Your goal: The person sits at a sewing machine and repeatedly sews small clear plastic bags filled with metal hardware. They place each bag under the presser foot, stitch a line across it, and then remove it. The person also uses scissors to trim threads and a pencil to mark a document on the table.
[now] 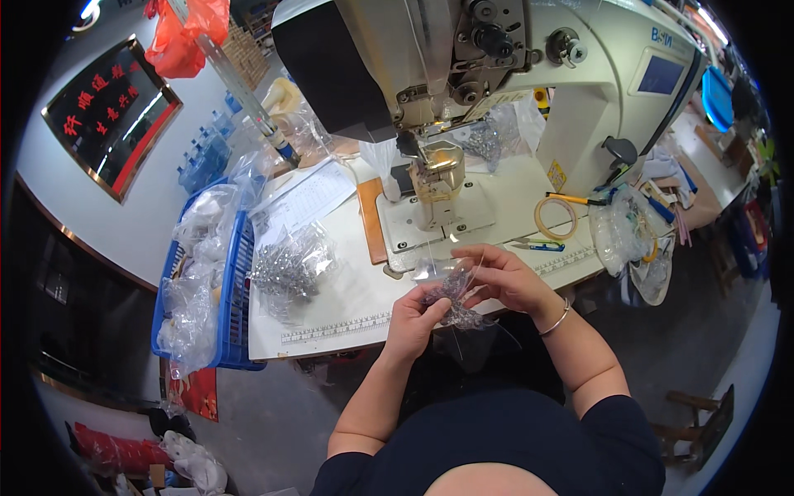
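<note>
At the front edge of the white sewing table, my left hand (418,321) pinches a see-through piece with grey, sparkly speckles (451,296), its thumb on top. From the other side my right hand (504,281) grips the same piece, its forefinger reaching past the upper edge. Loose thread ends hang below the piece. Just beyond my hands stands the needle and presser foot area (437,194) of a large white sewing machine (591,74). A heap of similar sparkly pieces (291,266) lies on the table to the left.
A blue basket (241,289) of plastic-wrapped goods stands at the table's left end. On the right lie a roll of tape (556,218), blue-handled snips (546,245) and a plastic bag (620,236). A ruler strip (335,328) runs along the front edge; papers (310,197) lie behind.
</note>
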The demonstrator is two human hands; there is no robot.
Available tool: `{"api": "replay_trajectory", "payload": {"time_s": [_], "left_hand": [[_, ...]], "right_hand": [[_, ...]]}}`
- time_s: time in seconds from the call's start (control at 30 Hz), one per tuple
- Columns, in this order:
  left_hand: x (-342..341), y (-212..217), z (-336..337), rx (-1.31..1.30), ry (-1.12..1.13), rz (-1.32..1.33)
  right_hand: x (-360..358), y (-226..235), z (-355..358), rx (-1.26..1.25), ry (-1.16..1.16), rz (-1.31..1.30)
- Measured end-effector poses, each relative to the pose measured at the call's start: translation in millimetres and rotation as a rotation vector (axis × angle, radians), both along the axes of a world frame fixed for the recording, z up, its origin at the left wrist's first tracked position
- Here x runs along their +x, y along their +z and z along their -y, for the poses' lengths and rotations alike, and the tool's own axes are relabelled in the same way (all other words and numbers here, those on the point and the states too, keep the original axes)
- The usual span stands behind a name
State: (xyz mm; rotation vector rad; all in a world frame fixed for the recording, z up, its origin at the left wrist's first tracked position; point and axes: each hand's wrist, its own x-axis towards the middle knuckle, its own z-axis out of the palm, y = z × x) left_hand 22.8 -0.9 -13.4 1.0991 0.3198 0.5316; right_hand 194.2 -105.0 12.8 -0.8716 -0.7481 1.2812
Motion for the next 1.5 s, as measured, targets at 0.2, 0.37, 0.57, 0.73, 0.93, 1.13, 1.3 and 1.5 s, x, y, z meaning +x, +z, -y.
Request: {"api": "replay_trajectory", "payload": {"time_s": [0.2, 0.37, 0.57, 0.73, 0.93, 1.13, 1.3, 1.5], "left_hand": [[-3.8, -4.1, -1.4, 0.119, -0.010, -0.084], [0.6, -8.3, 1.7, -0.009, 0.076, -0.046], [-0.8, -11.9, -2.1, -0.098, -0.011, -0.095], [2.1, -10.0, -5.5, -0.028, -0.014, -0.118], [5.6, 4.6, -2.8, 0.189, -0.042, -0.245], [4.2, 12.4, -20.1, 0.168, -0.181, -0.260], [8.4, 26.0, -21.1, 0.358, -0.247, -0.341], [8.4, 19.3, -28.4, 0.477, -0.237, -0.384]], "right_hand": [[0.7, -2.1, -9.0, -0.070, -0.042, 0.267], [-18.4, -8.4, -6.4, -0.069, -0.244, 0.147], [-18.4, -28.0, 7.6, -0.020, -0.177, -0.101], [-19.7, -10.9, 13.3, 0.131, -0.065, -0.065], [-23.0, -38.1, 4.1, -0.045, -0.343, 0.053], [8.0, -13.6, 11.8, 0.099, -1.141, 0.892], [12.1, 29.8, 14.7, -0.003, -0.284, 1.548], [6.4, 24.5, 11.1, -0.228, -0.065, 1.354]]}}
